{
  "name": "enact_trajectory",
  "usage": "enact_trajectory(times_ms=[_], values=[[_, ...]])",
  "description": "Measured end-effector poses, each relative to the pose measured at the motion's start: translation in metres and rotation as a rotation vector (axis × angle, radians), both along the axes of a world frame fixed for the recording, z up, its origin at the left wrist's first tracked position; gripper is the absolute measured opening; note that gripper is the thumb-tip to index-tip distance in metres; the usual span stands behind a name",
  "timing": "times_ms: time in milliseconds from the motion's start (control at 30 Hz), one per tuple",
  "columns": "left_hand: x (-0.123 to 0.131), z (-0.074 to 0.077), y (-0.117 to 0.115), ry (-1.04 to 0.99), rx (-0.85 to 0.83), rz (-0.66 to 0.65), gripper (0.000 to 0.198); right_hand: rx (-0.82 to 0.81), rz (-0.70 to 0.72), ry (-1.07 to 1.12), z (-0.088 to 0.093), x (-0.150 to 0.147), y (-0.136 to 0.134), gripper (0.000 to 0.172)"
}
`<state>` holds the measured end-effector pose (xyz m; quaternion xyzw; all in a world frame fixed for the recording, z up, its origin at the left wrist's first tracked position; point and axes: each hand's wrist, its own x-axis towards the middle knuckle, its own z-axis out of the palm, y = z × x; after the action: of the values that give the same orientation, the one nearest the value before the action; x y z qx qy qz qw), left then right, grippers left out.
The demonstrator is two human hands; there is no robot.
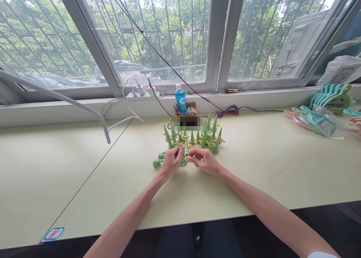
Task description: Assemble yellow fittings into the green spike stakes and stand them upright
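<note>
My left hand (171, 161) is closed around a green plastic cone-shaped spike (183, 162), holding it near the table's middle. With pinched fingers, my right hand (205, 160) grips a small yellow valve piece (187, 158) at the side of that spike. Behind both hands stand several more green spikes (213, 127), points upward, many with yellow pieces at their sides. Some green pieces (156, 162) lie on their sides just left of my left hand. My fingers partly hide where the yellow piece meets the spike.
A blue-labelled bottle (181, 100) stands in a small cardboard box (193, 109) by the window. Coiled wires (229, 110) lie right of it. Green hangers (329, 98) and bagged hangers (316, 121) sit far right, near another person's hand (355, 125). A grey tube (64, 96) reaches in from the left.
</note>
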<state>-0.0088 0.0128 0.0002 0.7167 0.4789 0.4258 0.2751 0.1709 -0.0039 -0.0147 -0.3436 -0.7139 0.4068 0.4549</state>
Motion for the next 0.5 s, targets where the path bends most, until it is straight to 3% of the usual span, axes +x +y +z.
enact_trajectory(times_ms=[500], values=[[0.0010, 0.0012, -0.0015, 0.004, 0.007, -0.014, 0.049, 0.005, 0.013, -0.048, -0.0019, 0.0010, 0.0004, 0.027]])
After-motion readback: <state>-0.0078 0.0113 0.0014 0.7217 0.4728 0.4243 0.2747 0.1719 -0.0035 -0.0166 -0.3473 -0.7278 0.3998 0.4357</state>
